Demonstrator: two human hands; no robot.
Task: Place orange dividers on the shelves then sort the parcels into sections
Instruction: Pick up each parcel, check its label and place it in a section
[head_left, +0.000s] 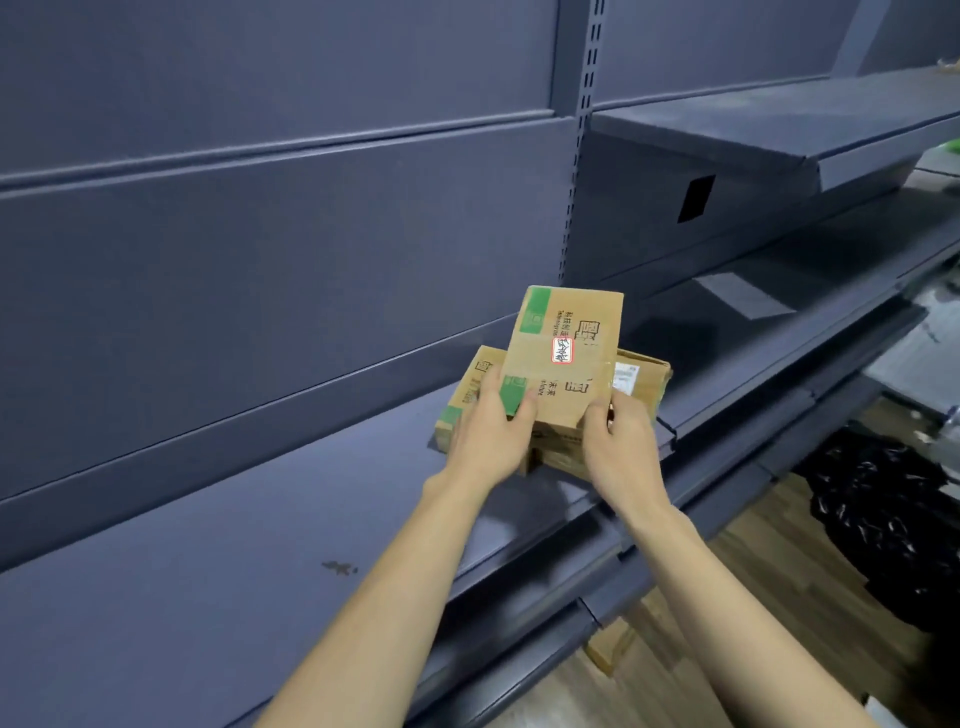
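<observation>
Now both hands grip the top parcel (563, 353): left hand (493, 431) and right hand (618, 447) at its near corners, above a lower parcel (641, 379) on the shelf (260, 545). Square its edges before letting go; no orange dividers are visible.

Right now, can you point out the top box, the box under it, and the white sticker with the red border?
top box (571, 332), head view, middle of its printed face
lower box (641, 382), head view, exposed right end
red-bordered sticker (562, 349), head view, its centre

A stockroom or shop: long grey metal shelves (260, 545) on a slotted upright (584, 130), cardboard parcels (566, 332) stacked there.
</observation>
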